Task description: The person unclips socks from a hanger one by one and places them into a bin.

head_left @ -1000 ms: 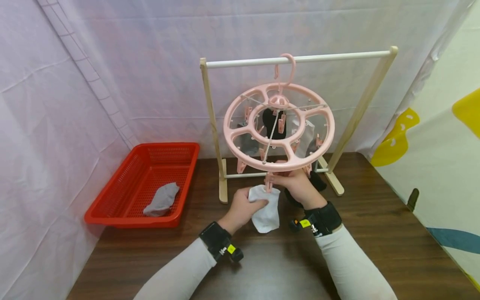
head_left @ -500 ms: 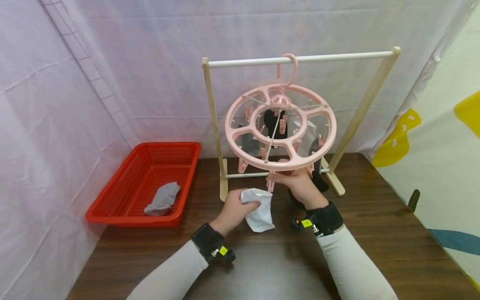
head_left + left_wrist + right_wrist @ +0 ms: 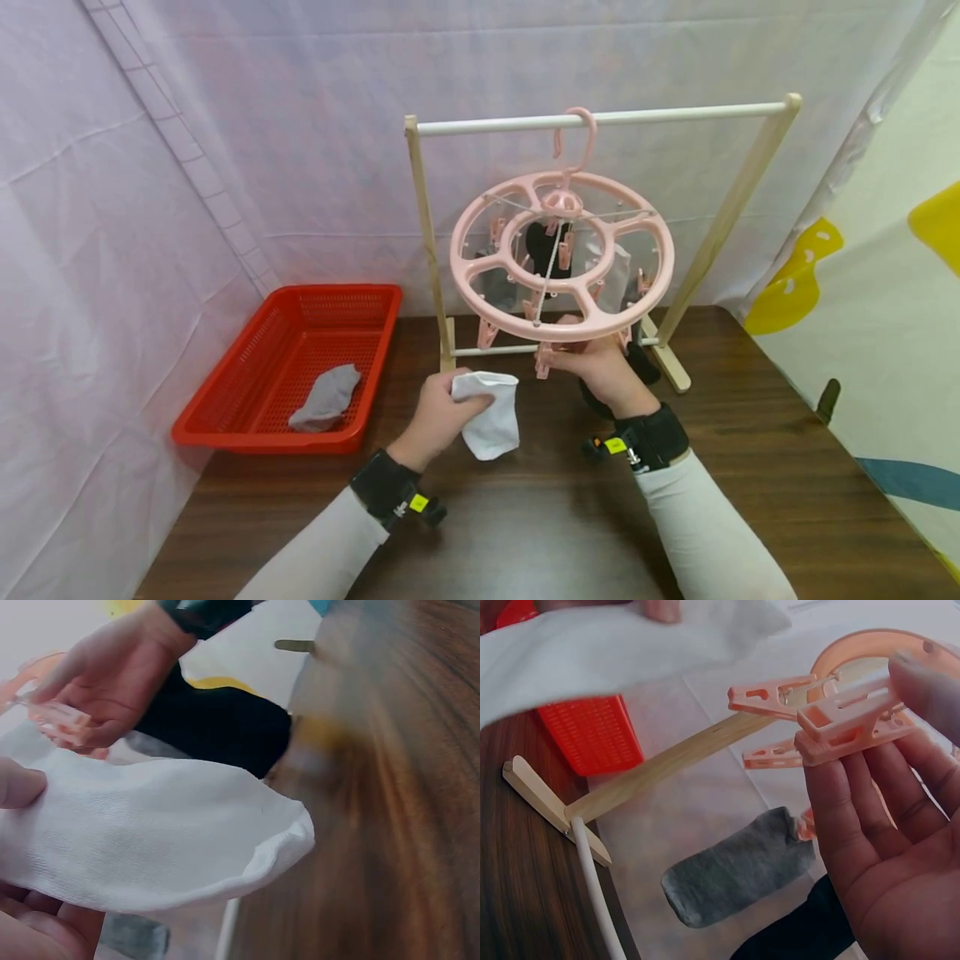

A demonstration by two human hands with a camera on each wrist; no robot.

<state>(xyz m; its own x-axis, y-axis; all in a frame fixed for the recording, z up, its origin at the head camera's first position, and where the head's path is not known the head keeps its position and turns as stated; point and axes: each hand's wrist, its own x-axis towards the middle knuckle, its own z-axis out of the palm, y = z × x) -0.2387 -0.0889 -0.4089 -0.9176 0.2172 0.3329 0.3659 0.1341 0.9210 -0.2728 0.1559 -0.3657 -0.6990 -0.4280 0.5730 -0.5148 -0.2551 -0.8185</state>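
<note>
Red basket (image 3: 270, 443), rack (image 3: 712, 242) on table (image 3: 517, 537)

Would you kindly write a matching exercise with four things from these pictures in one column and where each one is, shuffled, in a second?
1. Frontmost white cloth sock
2. Light-grey cloth sock
3. Round pink plastic hanger
4. Frontmost pink plastic clip

A. Lying in the red rectangular plastic basket
B. Pinched by the right hand
C. Held by the left hand
D. Hooked over the horizontal white rod

Pairs: 1-C; 2-A; 3-D; 4-B
</note>
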